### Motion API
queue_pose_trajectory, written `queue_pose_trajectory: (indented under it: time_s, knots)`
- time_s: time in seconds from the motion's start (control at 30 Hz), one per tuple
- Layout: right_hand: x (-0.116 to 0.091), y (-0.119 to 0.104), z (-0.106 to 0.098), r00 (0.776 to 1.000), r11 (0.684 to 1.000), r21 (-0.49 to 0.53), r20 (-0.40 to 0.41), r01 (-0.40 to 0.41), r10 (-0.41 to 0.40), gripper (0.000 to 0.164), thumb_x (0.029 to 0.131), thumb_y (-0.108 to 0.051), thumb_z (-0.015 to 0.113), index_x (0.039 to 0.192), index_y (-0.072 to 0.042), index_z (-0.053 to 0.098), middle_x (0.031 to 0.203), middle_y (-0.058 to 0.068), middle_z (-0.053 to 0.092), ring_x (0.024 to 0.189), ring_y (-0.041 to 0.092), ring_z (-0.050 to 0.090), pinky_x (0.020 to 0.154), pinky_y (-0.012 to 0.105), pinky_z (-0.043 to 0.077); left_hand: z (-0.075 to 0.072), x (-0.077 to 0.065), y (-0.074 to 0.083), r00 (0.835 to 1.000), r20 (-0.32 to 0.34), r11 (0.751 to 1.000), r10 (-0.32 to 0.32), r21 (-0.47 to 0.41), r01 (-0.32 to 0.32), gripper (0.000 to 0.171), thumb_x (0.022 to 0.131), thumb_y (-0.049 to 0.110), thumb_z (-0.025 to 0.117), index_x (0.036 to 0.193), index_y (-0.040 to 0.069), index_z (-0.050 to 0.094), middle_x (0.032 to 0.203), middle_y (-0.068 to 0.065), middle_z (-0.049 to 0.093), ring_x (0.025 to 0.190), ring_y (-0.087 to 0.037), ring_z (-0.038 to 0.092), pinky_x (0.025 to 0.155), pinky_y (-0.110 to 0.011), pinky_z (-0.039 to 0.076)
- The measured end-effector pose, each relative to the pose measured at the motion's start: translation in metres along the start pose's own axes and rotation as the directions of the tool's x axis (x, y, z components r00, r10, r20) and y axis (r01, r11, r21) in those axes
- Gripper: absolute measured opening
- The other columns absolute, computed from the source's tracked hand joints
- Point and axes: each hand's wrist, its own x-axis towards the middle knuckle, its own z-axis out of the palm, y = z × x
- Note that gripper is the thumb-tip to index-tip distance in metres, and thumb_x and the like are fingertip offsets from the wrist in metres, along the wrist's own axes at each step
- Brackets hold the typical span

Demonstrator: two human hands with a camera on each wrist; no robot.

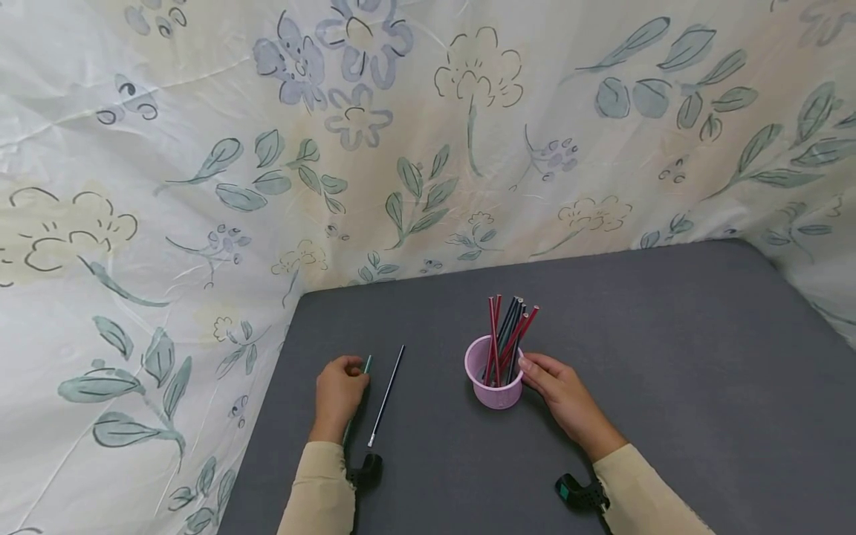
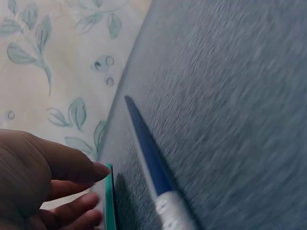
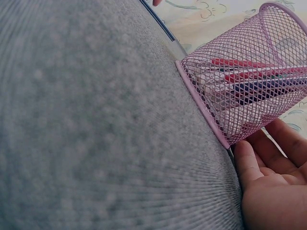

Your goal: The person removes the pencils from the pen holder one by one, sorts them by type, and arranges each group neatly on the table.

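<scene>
Beside my left hand a green pencil lies on the dark tabletop; the loosely bent fingers come up against its side near one end. A dark blue pencil with a whitish end lies just to the right, apart from the hand. My right hand is at the right side of a pink mesh pencil cup, its fingertips against the wall and the thumb near the base. The cup stands upright. Several red pencils and dark pencils lean in it.
A dark grey table lies under everything. Floral cloth hangs along its back and left edges. Each wrist wears a small black camera, one by the left sleeve and another by the right.
</scene>
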Motion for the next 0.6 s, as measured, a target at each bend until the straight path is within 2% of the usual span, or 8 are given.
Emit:
queue_pose_trajectory:
  time_s: [0.13, 0.27, 0.5, 0.6]
  knots:
    - [0.0, 0.001, 0.0, 1.0, 1.0, -0.002, -0.006, -0.01, 0.01, 0.047, 0.114, -0.019, 0.058, 0.143, 0.018, 0.056, 0.148, 0.03, 0.057, 0.123, 0.005, 0.063, 0.102, 0.021, 0.049, 0.003, -0.009, 0.009, 1.0, 0.003, 1.0, 0.02, -0.013, -0.02, 0.029, 0.094, 0.006, 0.079, 0.122, -0.001, 0.077, 0.097, -0.01, 0.068, 0.086, -0.03, 0.063, 0.075, -0.047, 0.052]
    - [0.0, 0.002, -0.001, 1.0, 1.0, -0.007, -0.004, -0.008, 0.008, 0.049, 0.115, -0.02, 0.058, 0.144, 0.019, 0.056, 0.148, 0.031, 0.057, 0.124, 0.007, 0.063, 0.102, 0.021, 0.049, 0.006, -0.021, 0.02, 0.998, 0.063, 0.997, 0.026, -0.076, -0.021, 0.028, 0.1, 0.013, 0.076, 0.126, 0.002, 0.076, 0.093, -0.004, 0.069, 0.076, -0.021, 0.061, 0.066, -0.04, 0.05]
    - [0.0, 0.001, -0.001, 1.0, 0.999, -0.033, -0.007, -0.014, 0.013, 0.05, 0.114, -0.023, 0.059, 0.145, 0.017, 0.057, 0.148, 0.029, 0.058, 0.128, 0.016, 0.062, 0.102, 0.021, 0.049, 0.014, -0.03, 0.03, 0.986, 0.168, 0.987, 0.016, -0.158, 0.011, 0.032, 0.102, 0.014, 0.076, 0.13, -0.001, 0.073, 0.095, -0.006, 0.068, 0.071, -0.019, 0.064, 0.061, -0.039, 0.059]
    - [0.0, 0.001, -0.001, 1.0, 0.999, -0.041, -0.01, -0.024, 0.023, 0.049, 0.114, -0.023, 0.06, 0.145, 0.015, 0.058, 0.148, 0.027, 0.059, 0.129, 0.018, 0.062, 0.102, 0.021, 0.049, 0.017, -0.032, 0.032, 0.984, 0.179, 0.986, 0.013, -0.166, 0.017, 0.031, 0.102, 0.014, 0.077, 0.129, 0.0, 0.073, 0.094, -0.006, 0.068, 0.07, -0.019, 0.064, 0.059, -0.037, 0.06]
